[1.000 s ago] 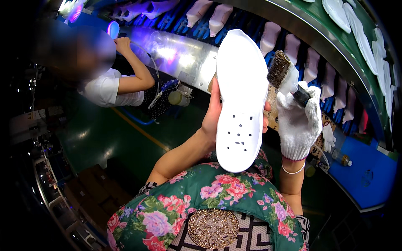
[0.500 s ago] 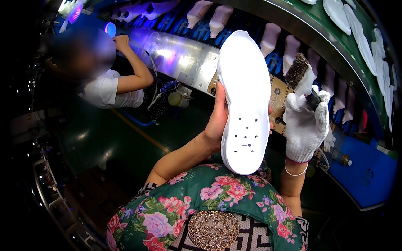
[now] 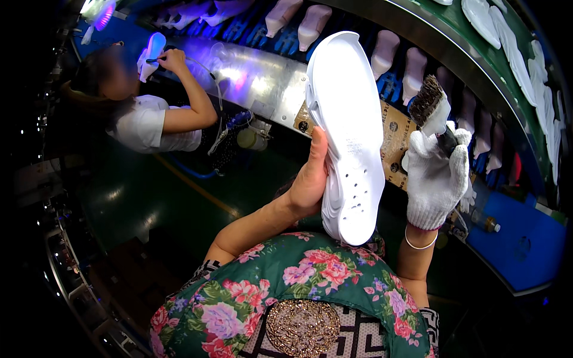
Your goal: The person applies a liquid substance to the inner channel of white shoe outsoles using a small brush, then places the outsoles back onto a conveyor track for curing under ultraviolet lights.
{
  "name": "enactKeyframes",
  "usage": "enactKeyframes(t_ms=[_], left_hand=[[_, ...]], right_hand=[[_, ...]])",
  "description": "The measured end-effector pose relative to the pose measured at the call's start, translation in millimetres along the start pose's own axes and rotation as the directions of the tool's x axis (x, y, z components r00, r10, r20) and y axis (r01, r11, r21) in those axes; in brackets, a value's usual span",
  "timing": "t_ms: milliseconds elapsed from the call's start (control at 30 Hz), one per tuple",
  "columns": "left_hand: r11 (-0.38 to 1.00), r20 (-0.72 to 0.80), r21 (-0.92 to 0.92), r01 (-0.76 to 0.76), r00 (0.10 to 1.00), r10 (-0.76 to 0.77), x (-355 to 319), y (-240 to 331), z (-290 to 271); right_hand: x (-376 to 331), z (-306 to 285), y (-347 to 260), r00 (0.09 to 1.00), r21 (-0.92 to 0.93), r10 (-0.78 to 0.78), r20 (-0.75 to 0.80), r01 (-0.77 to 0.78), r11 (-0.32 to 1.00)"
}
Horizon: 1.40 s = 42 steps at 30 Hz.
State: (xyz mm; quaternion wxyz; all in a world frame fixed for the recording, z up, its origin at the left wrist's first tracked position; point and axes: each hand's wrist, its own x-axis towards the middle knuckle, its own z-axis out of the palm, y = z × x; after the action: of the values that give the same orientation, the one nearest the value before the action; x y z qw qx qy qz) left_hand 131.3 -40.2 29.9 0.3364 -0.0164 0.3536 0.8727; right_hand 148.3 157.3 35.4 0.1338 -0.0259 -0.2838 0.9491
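Note:
A white shoe sole [image 3: 349, 137] stands upright in front of me, tilted a little so its left side wall shows. Small holes dot its lower half. My bare left hand [image 3: 310, 182] is closed around the sole's left edge, thumb pointing up along it; the other fingers are hidden behind. To the right, my right hand [image 3: 437, 176] wears a white knitted glove and is closed on the dark handle of a brush [image 3: 431, 107]. The brush's dark bristles point up and its base is coated white. A gap separates the brush from the sole.
A curved conveyor rack beyond carries several pale shoe lasts [image 3: 384, 53]. White shoe parts [image 3: 480, 24] lie on the green belt at upper right. Brown printed cardboard [image 3: 394, 143] covers the ledge. A blue table [image 3: 516, 238] is at right. A co-worker [image 3: 158, 122] sits at left.
My left hand has turned the sole slightly, so its left side wall now shows more. My right hand and the brush have hardly moved. The co-worker's head has shifted left.

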Motion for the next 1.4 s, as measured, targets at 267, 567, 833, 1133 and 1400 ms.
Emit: enactKeyframes(t_ms=[267,567,833,1133,1400], left_hand=[[0.997,-0.037,0.075,0.030,0.999,-0.027,-10.6,6.6,3.2],[0.998,-0.042,0.063,0.011,0.999,-0.009,-9.1,2.0,-5.1],[0.999,0.039,0.027,-0.043,0.998,0.042,-2.4,-0.1,-8.3],[0.995,0.059,-0.011,-0.096,0.994,0.096,-1.1,-1.2,-2.7],[0.994,0.061,-0.094,-0.062,0.996,0.068,8.6,-1.7,-11.1]], right_hand=[[-4.0,3.8,8.9,1.000,0.014,0.026,0.010,-0.026,1.000],[-11.6,-2.9,8.0,0.994,-0.084,-0.017,-0.107,0.008,0.996],[-12.9,-5.9,3.9,1.000,-0.162,-0.008,0.013,0.010,0.987],[-12.0,1.9,1.6,0.999,-0.374,-0.015,0.049,0.032,0.927],[-6.0,14.2,2.3,0.991,-0.449,-0.039,0.128,0.093,0.889]])
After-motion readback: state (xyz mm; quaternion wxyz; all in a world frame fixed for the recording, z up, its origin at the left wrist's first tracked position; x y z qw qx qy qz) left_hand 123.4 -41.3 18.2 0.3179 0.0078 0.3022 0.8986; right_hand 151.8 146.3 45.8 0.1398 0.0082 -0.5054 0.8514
